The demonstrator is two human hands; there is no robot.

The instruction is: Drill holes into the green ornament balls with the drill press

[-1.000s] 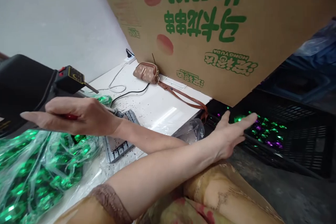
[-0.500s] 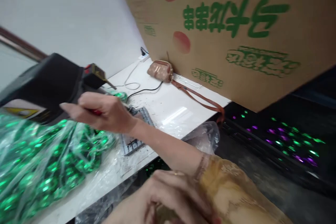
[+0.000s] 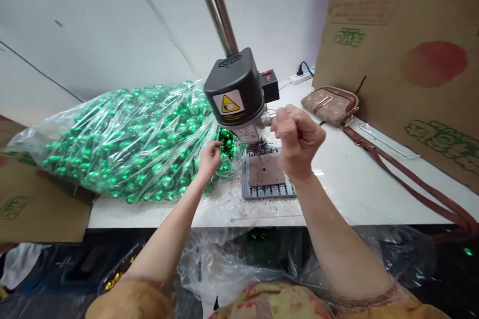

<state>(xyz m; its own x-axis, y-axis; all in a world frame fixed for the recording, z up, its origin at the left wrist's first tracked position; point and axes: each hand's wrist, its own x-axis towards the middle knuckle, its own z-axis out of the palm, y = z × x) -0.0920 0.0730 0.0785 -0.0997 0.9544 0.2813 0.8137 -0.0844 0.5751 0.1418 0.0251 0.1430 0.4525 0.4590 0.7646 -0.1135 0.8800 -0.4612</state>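
Watching the table [image 3: 348, 179], I log a bag [image 3: 123, 154] on its left, mouth beside the drill [image 3: 234, 89]. A pad [image 3: 266, 170], flecked black, lies under the drill. Right hand [image 3: 297, 142]: closed, apparently round the lever [image 3: 268, 118]. Left hand [image 3: 210, 158]: a second ago out to my right, now at the bag's mouth, fingers narrow; cannot tell whether they pinch any green balls [image 3: 227, 145]. Judgement: one hand is back at the balls, the other ready at the drill.
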